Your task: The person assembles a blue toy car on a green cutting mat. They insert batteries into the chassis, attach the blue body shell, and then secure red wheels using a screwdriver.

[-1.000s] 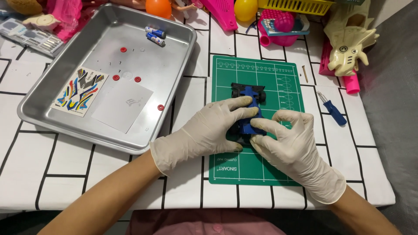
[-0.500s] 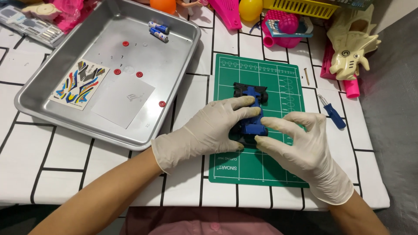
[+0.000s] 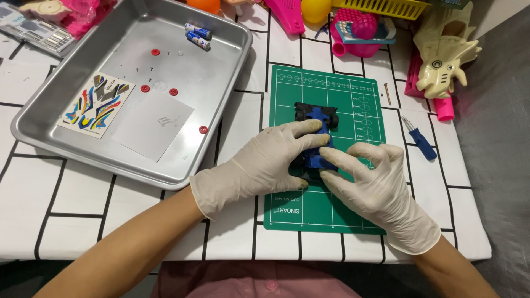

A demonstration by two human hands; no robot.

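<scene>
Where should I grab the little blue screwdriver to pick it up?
Probably by its fat blue handle, coming straight down from above. The screwdriver lies flat on the table, right of the green cutting mat. Its thin metal tip points up and left, and nothing touches it. The right hand is nearest.

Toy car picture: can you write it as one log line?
left hand: grips toy car | right hand: fingertips on car | car: on green cutting mat | metal tray: left of mat
</scene>
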